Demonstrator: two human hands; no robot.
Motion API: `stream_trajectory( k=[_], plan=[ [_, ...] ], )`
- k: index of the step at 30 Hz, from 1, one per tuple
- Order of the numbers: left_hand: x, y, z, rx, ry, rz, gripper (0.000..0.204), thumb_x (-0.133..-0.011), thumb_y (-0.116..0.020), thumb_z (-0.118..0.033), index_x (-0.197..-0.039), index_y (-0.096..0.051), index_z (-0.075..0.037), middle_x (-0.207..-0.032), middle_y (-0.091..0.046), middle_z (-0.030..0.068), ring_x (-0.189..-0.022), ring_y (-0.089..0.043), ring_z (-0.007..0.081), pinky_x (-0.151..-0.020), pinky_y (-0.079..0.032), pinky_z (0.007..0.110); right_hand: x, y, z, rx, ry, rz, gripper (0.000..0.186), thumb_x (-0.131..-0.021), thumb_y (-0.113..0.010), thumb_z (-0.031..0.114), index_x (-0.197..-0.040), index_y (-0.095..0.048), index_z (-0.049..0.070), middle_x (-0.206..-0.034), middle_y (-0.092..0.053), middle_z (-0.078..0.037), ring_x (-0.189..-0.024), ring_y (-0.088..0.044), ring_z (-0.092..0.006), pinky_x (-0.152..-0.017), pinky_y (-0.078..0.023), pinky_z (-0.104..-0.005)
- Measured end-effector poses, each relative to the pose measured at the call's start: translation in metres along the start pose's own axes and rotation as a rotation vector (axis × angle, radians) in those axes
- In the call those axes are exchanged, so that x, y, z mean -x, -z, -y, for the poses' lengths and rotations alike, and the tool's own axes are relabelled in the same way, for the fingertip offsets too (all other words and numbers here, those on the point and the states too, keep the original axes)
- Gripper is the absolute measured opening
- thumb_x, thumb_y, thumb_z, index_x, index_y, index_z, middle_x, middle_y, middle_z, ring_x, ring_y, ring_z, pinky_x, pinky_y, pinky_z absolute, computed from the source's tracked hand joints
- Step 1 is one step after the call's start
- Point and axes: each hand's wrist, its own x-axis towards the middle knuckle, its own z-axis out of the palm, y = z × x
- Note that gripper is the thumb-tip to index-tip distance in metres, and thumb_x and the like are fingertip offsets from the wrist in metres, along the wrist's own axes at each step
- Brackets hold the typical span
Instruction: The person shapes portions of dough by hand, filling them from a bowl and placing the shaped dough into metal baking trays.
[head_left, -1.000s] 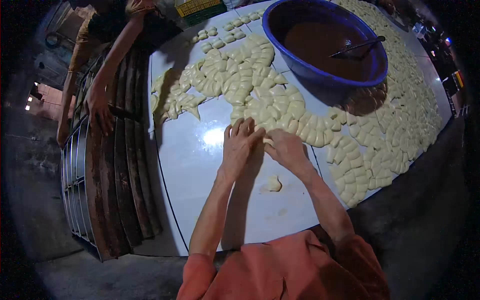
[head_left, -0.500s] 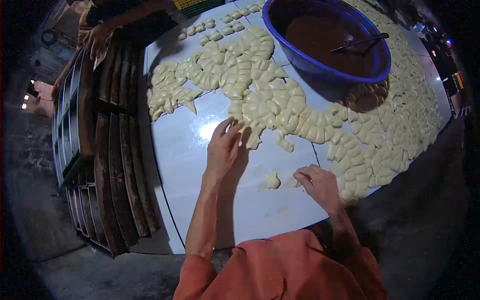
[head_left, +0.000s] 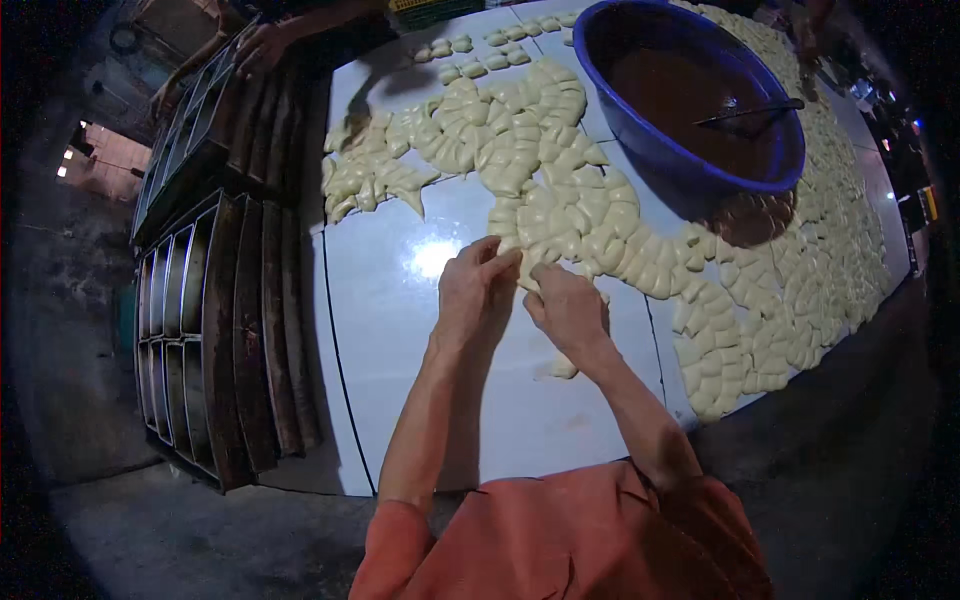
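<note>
A broad patch of pale dough pieces (head_left: pixel 560 210), pressed close together, spreads over the white table (head_left: pixel 400 390). At its near edge my left hand (head_left: pixel 474 292) pinches the dough between thumb and fingers. Close beside it, my right hand (head_left: pixel 572 312) has its fingers curled onto the same edge, and the dough under them is partly hidden. A small loose dough lump (head_left: pixel 562 368) lies on the tabletop just below my right hand.
A large blue basin (head_left: pixel 640 130) of brown liquid, a dark-handled utensil (head_left: pixel 750 112) resting in it, stands far right. Stacked metal baking pans (head_left: pixel 190 330) line the table's left side. Another person's hand (head_left: pixel 262 48) is at the upper pans. Small dough rolls (head_left: pixel 485 66) sit in rows at the back.
My right hand has moved up and left from beside the small lump to the dough edge next to my left hand. The whole view has shifted slightly.
</note>
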Motion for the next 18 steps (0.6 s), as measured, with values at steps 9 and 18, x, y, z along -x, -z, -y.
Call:
stream_trajectory(
  k=[9, 18],
  plan=[
    [0.0, -0.009, 0.013, -0.075, -0.031, 0.035, 0.022, -0.085, -0.074, -0.016, -0.108, -0.077, -0.017, -0.116, -0.069, 0.0139, -0.099, -0.067, 0.0333, -0.082, -0.054, 0.043, 0.083, 0.048, 0.034, -0.477, 0.13, 0.075, 0.021, -0.08, -0.071, 0.02, -0.096, -0.069, 0.006, -0.076, -0.065, -0.009, -0.066, -0.065, -0.029, -0.059, -0.051, -0.0405],
    [0.002, 0.015, 0.008, 0.038, -0.087, 0.151, 0.032, -0.088, -0.07, -0.013, -0.119, -0.071, -0.013, -0.132, -0.059, 0.0227, -0.119, -0.058, 0.0406, -0.1, -0.048, 0.045, 0.111, -0.007, 0.025, -0.182, 0.42, 0.378, 0.024, -0.088, -0.067, 0.022, -0.107, -0.066, 0.008, -0.087, -0.062, -0.008, -0.078, -0.066, -0.0258, -0.065, -0.055, -0.0384]
  ],
)
